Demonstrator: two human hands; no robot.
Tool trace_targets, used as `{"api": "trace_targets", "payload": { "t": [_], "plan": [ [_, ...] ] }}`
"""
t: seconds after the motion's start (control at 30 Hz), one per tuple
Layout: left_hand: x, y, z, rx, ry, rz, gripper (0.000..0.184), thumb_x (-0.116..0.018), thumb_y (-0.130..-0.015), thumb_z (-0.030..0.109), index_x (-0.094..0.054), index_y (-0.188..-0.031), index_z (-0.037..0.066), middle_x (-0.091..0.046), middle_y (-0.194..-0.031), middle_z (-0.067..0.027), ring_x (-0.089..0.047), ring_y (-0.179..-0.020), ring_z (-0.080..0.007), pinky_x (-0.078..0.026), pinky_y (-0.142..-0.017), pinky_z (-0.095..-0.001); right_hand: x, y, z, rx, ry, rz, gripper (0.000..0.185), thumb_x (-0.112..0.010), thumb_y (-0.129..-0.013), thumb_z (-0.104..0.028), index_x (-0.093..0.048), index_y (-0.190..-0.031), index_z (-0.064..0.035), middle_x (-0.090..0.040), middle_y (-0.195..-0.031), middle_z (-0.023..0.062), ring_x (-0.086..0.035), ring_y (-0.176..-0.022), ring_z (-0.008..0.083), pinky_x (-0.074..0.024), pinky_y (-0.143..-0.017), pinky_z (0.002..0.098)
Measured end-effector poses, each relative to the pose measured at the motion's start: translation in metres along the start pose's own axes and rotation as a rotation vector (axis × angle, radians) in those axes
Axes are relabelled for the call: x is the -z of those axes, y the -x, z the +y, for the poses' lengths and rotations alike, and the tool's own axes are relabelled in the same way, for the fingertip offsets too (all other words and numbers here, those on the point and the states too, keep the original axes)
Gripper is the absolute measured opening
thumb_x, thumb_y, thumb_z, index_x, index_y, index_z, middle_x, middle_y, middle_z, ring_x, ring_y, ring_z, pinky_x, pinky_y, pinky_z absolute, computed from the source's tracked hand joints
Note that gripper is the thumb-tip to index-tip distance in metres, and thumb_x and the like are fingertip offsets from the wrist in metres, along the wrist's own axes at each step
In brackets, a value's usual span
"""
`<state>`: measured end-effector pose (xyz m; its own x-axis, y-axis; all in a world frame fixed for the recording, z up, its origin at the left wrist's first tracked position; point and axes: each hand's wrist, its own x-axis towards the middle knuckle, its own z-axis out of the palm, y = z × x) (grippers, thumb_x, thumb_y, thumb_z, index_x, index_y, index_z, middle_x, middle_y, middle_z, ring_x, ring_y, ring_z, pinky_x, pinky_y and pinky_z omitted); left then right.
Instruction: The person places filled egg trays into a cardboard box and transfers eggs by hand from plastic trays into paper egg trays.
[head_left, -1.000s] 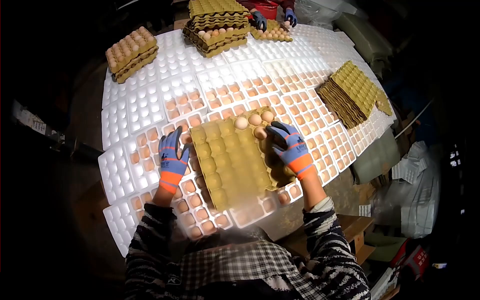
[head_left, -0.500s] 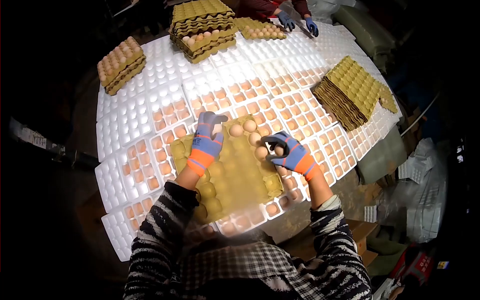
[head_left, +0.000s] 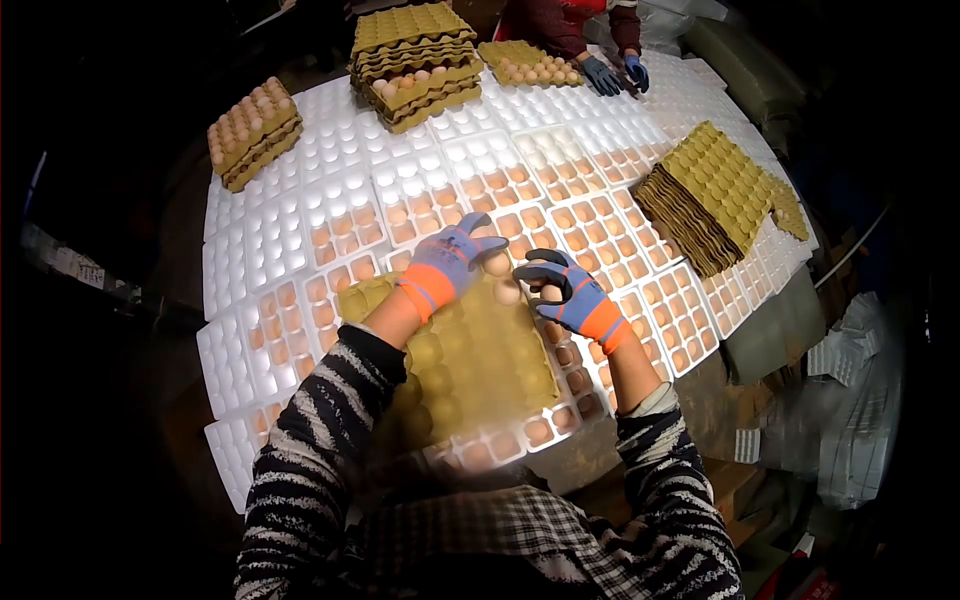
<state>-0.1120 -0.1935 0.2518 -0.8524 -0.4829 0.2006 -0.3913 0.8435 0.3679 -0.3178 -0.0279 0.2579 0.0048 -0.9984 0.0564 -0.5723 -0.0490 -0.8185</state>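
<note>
A yellow-brown pulp egg tray [head_left: 515,365] lies in front of me, on top of white plastic egg trays; its near part is blurred. My left hand [head_left: 445,262], in a blue and orange glove, reaches over the tray's far edge with thumb and forefinger apart. Close to its fingertips, a brown egg [head_left: 497,264] sits on the pulp tray, with a second egg [head_left: 507,292] just below. At the tray's right side, my right hand [head_left: 570,298], gloved the same way, curls its fingers around an egg [head_left: 551,293]. What lies under my left palm is hidden.
White trays [head_left: 265,235] cover the table, many nearer ones filled with eggs. Pulp tray stacks stand at the back [head_left: 415,60], left [head_left: 250,135] and right [head_left: 700,200]. Across the table, another person's gloved hands [head_left: 615,75] rest near a tray of eggs [head_left: 540,68].
My left hand has moved right, across the far part of the pulp tray. My right hand has shifted slightly up. Fewer eggs show on the pulp tray. The other person has leaned further into view.
</note>
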Motion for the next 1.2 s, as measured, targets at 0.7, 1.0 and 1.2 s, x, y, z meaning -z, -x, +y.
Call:
{"api": "trace_targets", "payload": {
  "t": [0.7, 1.0, 1.2],
  "plan": [
    [0.046, 0.482, -0.061, 0.832, 0.538, 0.759, 0.058, -0.082, -0.073, 0.004, -0.066, -0.129, 0.012, -0.056, -0.137, -0.0078, -0.056, -0.123, -0.0228, -0.052, -0.098, -0.0369, -0.113, -0.024, -0.103, 0.095, -0.437, -0.275, 0.057, -0.079, -0.080, -0.024, -0.064, -0.130, -0.0019, -0.064, -0.131, 0.0140, -0.060, -0.119, 0.0261, -0.0448, -0.105, 0.0402],
    [0.008, 0.716, -0.060, 1.181, -0.108, 0.636, 0.052, -0.078, -0.071, 0.001, -0.068, -0.121, 0.013, -0.056, -0.135, -0.0161, -0.057, -0.122, -0.0376, -0.052, -0.099, -0.0433, -0.468, -0.018, -0.332, 0.427, 0.321, -0.992, 0.053, -0.076, -0.080, -0.017, -0.062, -0.130, -0.0100, -0.063, -0.127, 0.0130, -0.061, -0.116, 0.0310, -0.0490, -0.099, 0.0386],
    [-0.006, 0.723, -0.079, 1.212, 0.197, 0.874, 0.050, -0.074, -0.077, 0.003, -0.067, -0.125, 0.015, -0.056, -0.136, -0.0140, -0.055, -0.127, -0.0352, -0.050, -0.102, -0.0408, -0.609, -0.002, -0.271, 0.700, 0.458, -0.906, 0.045, -0.066, -0.087, -0.019, -0.061, -0.131, -0.0168, -0.057, -0.124, 0.0106, -0.060, -0.117, 0.0316, -0.0515, -0.093, 0.0397]
  ]
}}
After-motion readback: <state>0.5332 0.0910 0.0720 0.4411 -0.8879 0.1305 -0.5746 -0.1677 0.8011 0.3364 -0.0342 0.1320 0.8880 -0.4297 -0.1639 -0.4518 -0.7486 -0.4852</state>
